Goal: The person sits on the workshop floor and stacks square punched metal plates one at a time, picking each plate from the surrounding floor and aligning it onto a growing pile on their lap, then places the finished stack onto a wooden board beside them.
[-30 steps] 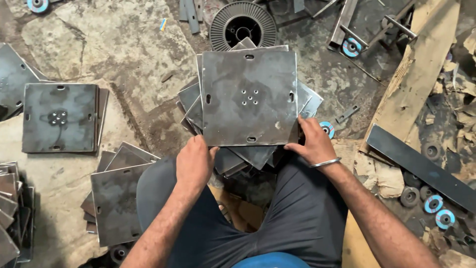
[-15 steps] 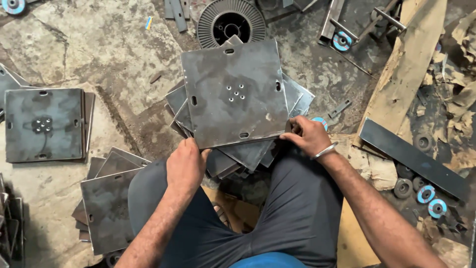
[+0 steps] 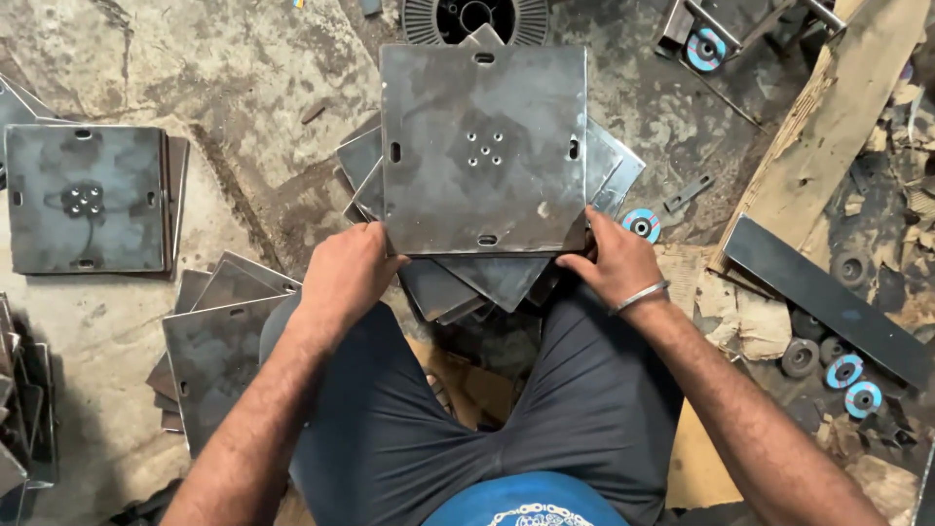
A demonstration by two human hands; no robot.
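**Two hands on a square steel plate over a fanned stack**

At far left a square grey plate with a hole cluster [image 3: 86, 200] lies flat on the concrete floor [image 3: 243, 88], and nearer the knee sits a small pile of similar plates [image 3: 216, 341]. The left hand [image 3: 346, 273] curls its fingers over the lower left corner of the top plate [image 3: 484, 146], thumb side pressed to the edge. This plate is square, grey, with five small centre holes and a slot on each side; it rests squarely on a fanned stack of plates [image 3: 477, 282] between the knees. The right hand [image 3: 616, 261], wearing a metal bangle [image 3: 638, 297], pinches the lower right corner. Farther right lie a blue-centred disc [image 3: 641, 225], a wooden plank [image 3: 828, 127] and a dark flat bar [image 3: 828, 297].
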